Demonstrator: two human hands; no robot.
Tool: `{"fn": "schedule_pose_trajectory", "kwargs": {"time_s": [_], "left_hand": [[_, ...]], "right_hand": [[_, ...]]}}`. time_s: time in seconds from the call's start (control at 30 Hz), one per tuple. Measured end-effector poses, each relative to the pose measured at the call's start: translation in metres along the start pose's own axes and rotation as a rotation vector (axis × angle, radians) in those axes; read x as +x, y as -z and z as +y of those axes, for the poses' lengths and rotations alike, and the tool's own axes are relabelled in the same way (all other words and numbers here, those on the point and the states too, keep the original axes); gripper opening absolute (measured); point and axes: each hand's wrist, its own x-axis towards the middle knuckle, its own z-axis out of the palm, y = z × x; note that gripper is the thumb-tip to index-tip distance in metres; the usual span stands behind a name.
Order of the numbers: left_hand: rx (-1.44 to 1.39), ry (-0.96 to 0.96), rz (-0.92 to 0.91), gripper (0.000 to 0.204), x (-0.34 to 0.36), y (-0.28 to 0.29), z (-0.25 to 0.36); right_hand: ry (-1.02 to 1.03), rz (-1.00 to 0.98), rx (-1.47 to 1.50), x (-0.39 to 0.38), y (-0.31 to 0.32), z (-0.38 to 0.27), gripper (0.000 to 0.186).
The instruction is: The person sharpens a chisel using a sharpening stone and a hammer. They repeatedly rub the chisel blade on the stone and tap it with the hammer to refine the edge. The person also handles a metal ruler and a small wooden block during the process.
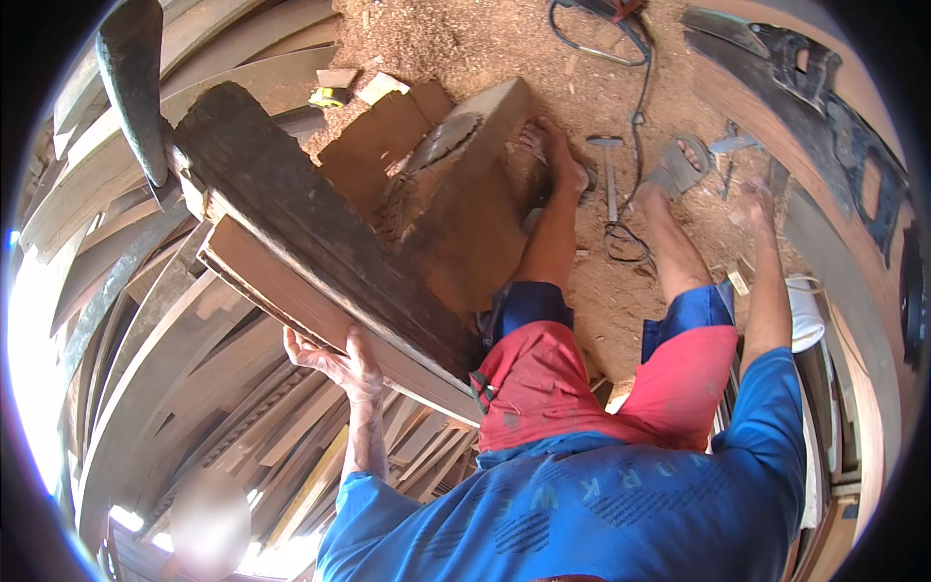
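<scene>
Alongside rough dark timber (291, 209), long flat board (296, 296) in left hand (349, 371)

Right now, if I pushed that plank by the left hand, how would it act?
The plank would probably stay stiff: it looks like solid wood. It may feel heavy, since it runs well past both sides of the left hand. Pushed toward the dark beam close alongside, it would likely stop there.
</scene>
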Motion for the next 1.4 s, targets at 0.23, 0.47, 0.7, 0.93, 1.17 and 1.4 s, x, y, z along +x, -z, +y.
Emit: {"fn": "schedule_pose_trajectory", "kwargs": {"time_s": [0.23, 0.47, 0.7, 0.93, 1.17, 1.4], "left_hand": [[0.022, 0.071, 0.013, 0.098, -0.006, 0.0, 0.009], [0.118, 0.066, 0.052, 0.094, -0.002, 0.001, 0.014], [-0.094, 0.046, 0.107, 0.09, 0.001, -0.007, 0.0], [-0.089, -0.008, 0.144, 0.077, 0.004, -0.014, -0.017], [-0.075, 0.068, 0.099, 0.077, 0.008, -0.036, -0.006], [-0.057, 0.115, 0.106, 0.077, 0.0, -0.033, 0.001]], "right_hand": [[-0.008, 0.03, 0.094, 0.006, -0.003, 0.023, 0.041], [0.035, 0.068, 0.159, 0.023, -0.023, 0.082, 0.042], [0.082, 0.133, -0.323, 0.04, -0.007, 0.081, 0.065], [-0.129, 0.065, -0.158, 0.044, 0.055, 0.049, 0.083], [0.016, 0.135, -0.132, 0.115, 0.027, 0.129, 0.081], [-0.286, 0.15, 0.607, 0.12, 0.003, 0.111, 0.019]]}}
